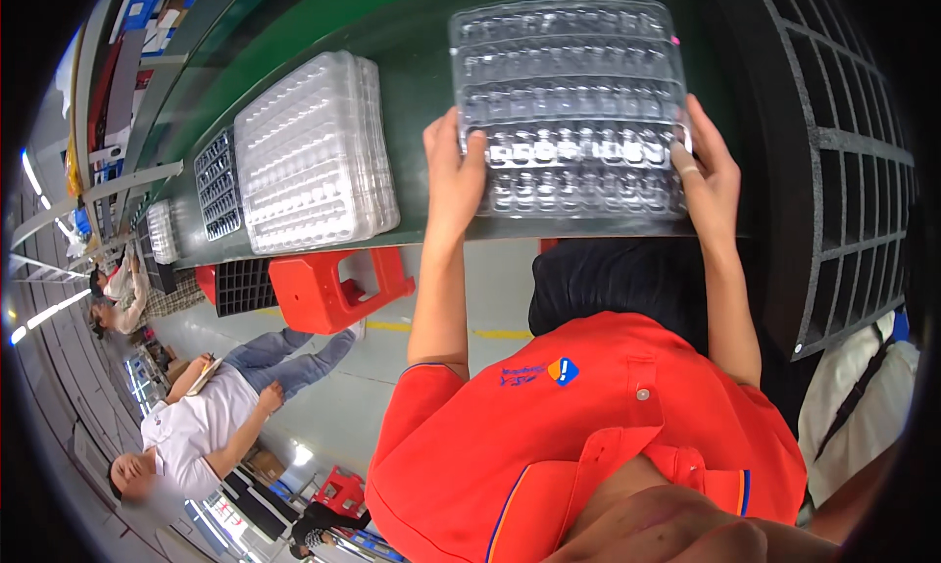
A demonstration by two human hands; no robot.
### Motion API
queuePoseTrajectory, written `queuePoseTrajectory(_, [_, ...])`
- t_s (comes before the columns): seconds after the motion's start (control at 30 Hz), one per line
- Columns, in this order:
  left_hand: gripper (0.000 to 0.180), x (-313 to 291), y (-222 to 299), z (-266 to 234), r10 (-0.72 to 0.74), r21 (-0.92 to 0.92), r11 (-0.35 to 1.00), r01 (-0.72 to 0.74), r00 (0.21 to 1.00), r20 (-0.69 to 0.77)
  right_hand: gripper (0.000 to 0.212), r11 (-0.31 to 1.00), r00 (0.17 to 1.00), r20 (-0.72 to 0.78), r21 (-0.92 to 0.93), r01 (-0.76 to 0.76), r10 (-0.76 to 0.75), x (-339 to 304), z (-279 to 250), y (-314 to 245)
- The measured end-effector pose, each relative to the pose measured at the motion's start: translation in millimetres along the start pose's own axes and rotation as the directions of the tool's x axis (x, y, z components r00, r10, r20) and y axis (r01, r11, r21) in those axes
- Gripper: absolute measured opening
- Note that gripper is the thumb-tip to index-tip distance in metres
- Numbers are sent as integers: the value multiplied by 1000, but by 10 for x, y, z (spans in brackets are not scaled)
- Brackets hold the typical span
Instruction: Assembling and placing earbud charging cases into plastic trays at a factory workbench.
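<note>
Both hands — left hand (453,176), right hand (708,176) — apparently grip a clear tray (569,102)

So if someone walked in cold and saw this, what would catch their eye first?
Most likely the clear plastic blister tray at top centre on the green worktop, gripped at its near corners by the left hand and right hand. Next, the bright orange polo shirt filling the lower middle. Then the stack of clear trays to the left, with a red plastic stool below it.
</note>
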State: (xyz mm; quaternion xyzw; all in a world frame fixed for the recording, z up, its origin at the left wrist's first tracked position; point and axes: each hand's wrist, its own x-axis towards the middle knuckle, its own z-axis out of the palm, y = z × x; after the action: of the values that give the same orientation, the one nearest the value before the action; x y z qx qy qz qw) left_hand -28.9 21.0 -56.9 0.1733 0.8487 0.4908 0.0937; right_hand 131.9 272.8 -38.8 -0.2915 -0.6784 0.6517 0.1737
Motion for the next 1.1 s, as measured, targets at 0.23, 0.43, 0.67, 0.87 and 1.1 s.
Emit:
queuePoseTrajectory(0.23, [45, 156, -55, -94, -67, -109, 992, 65, 998, -15, 44, 990, 996, -26, -119, 80, -83, 143, 109, 213])
queuePoseTrajectory(0.43, [54, 127, -140, -146, -147, -61, 987, 146, 989, -21, 63, 667, 836, 8, -598, 444, -549, -98, 32, -53])
queuePoseTrajectory(0.67, [53, 19, 1042, -80, 543, 353, 809, -470, 827, -142, 18, 220, 374, 256, -476, 851, -891, -1072, -706, -1360])
queuePoseTrajectory(0.87, [54, 182, 2501, 788, 854, -149, 395, -907, 302, 423, 36, 460, 704, -263, -882, 102, -660, -934, -1716, -1438])
queuePoseTrajectory(1.1, [74, 1582, 2749, 2250, 673, 355, 515, -780, 625, 396, 64, 548, 774, -610, -712, -439, -172, -865, -2129, -1083])
